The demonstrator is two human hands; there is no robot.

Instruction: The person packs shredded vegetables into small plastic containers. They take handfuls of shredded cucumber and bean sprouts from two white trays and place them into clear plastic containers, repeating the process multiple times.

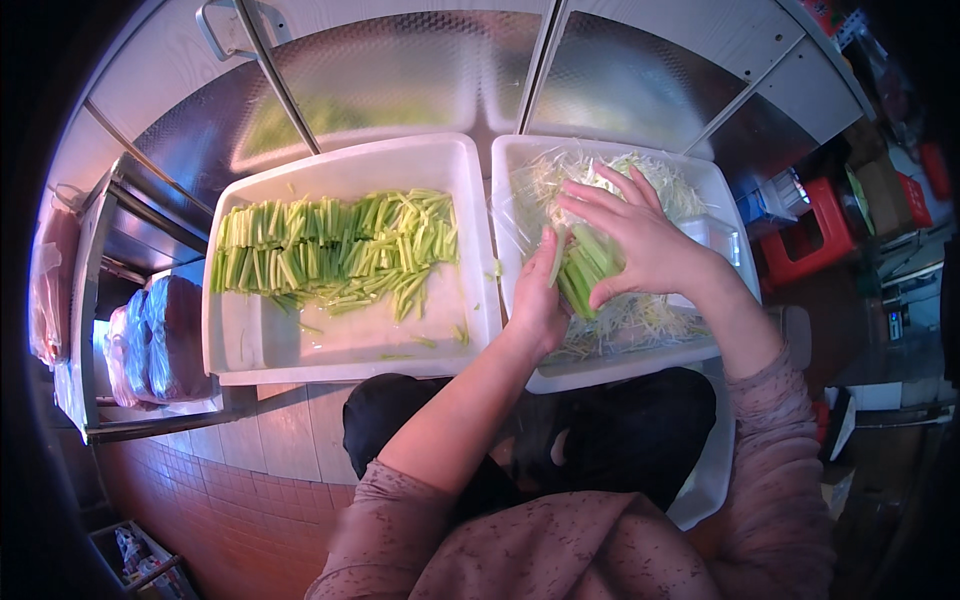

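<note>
My left hand (541,304) is closed around the side of a bundle of cut green celery stalks (585,271) above the right tub. Over the same bundle, my right hand (637,232) is spread, its thumb near the stalks' lower end; whether it touches them I cannot tell. Clear plastic film lies about the bundle. Below is a white plastic tub (731,187) with thin pale shreds of vegetable (667,184) and a clear plastic container (709,234). In the left white plastic tub (345,371), cut green stalks (330,244) lie in rows, looser at the right.
Cabinet doors with metal panels (397,67) rise behind the tubs. At left stands a metal shelf (97,300) with blue and pink plastic bags (161,337). A red plastic stool (814,232) is at the right. Part of another white tub (709,480) shows beside my knees.
</note>
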